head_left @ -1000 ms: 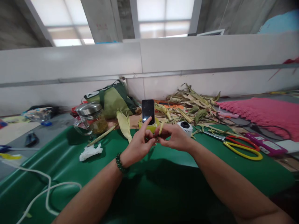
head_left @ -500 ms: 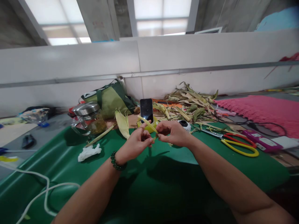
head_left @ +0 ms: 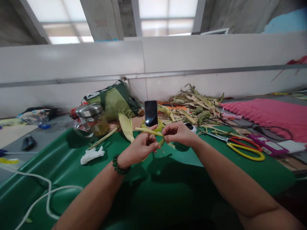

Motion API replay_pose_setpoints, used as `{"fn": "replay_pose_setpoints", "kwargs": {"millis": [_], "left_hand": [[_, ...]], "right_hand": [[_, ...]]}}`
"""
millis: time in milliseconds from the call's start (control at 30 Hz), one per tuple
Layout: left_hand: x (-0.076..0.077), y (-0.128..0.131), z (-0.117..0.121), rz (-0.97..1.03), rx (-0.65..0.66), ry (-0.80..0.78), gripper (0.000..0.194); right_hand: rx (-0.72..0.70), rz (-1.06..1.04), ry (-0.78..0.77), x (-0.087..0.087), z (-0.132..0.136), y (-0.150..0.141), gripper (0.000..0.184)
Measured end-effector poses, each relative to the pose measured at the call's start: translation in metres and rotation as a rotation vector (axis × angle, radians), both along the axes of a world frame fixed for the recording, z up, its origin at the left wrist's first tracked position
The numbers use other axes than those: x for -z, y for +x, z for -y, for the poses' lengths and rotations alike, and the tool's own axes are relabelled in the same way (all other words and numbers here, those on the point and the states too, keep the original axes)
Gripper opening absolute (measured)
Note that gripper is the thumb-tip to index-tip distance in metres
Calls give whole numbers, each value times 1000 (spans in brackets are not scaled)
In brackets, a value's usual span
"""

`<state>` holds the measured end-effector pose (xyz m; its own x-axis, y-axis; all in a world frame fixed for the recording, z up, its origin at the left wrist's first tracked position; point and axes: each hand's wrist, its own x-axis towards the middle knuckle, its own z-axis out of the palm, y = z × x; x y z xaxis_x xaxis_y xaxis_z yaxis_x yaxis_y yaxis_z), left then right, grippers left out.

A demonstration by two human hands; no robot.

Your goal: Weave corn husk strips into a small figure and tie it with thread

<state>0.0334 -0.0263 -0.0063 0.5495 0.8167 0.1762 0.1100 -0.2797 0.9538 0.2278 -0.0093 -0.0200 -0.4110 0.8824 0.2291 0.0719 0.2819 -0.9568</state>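
Note:
Over the green mat (head_left: pixel 168 191), my left hand (head_left: pixel 140 147) and my right hand (head_left: pixel 178 133) meet at the middle, both pinched on a thin yellow-green husk strip (head_left: pixel 147 131). The strip sticks out to the left above my left thumb, and a short end hangs below my right fingers. A dark bead bracelet (head_left: pixel 118 165) circles my left wrist. Just behind the hands a black phone (head_left: pixel 151 113) stands upright on a yellow holder.
A pile of dry corn husks (head_left: pixel 194 107) lies at the back. Red-and-yellow scissors (head_left: pixel 244 148), a pink cloth (head_left: pixel 268 115), a glass jar with metal lid (head_left: pixel 92 121), a green bag (head_left: pixel 112 100), a crumpled tissue (head_left: pixel 92 155) and a white cable (head_left: pixel 40 198) surround the mat.
My left forefinger left the phone screen and both hands closed on the husk strip. The strip has turned from upright to nearly level, pointing left.

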Motion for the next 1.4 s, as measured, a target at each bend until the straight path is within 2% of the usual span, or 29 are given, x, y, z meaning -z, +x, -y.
{"fn": "replay_pose_setpoints", "kwargs": {"millis": [100, 200, 300, 433, 533, 700, 900, 967, 1133, 1233, 1333, 1400], "left_hand": [[3, -1, -4, -50, 46, -41, 11], [4, 0, -9, -35, -29, -31, 21], [4, -1, -12, 21, -71, -107, 25], [4, -4, -15, 72, -69, -215, 27], [4, -5, -13, 89, -84, -232, 27], [0, -3, -8, -24, -87, -119, 31], [5, 1, -9, -97, -109, 87, 28], [6, 1, -10, -137, -104, 167, 24], [2, -3, -7, -278, -124, 314, 20], [0, -5, -7, -313, -85, 216, 28], [0, -6, -10, -256, -56, 43, 45], [2, -5, -11, -218, -48, 4, 46]], "right_hand": [[43, -7, 57, 4, 1, -5, 21], [22, 26, 126, 5, 5, -7, 20], [34, 92, 194, 3, 7, -3, 18], [104, 213, 352, -1, 6, 4, 14], [150, 259, 484, -2, 6, 5, 15], [203, 294, 637, 0, 9, 2, 13], [235, 375, 963, 0, 7, -2, 15], [217, 432, 1029, -2, 7, -2, 16], [148, 511, 1039, -5, 7, 2, 18], [133, 493, 1022, -4, 6, 3, 18], [138, 475, 1007, -4, 7, 2, 18], [131, 474, 1004, -4, 8, 1, 19]]}}
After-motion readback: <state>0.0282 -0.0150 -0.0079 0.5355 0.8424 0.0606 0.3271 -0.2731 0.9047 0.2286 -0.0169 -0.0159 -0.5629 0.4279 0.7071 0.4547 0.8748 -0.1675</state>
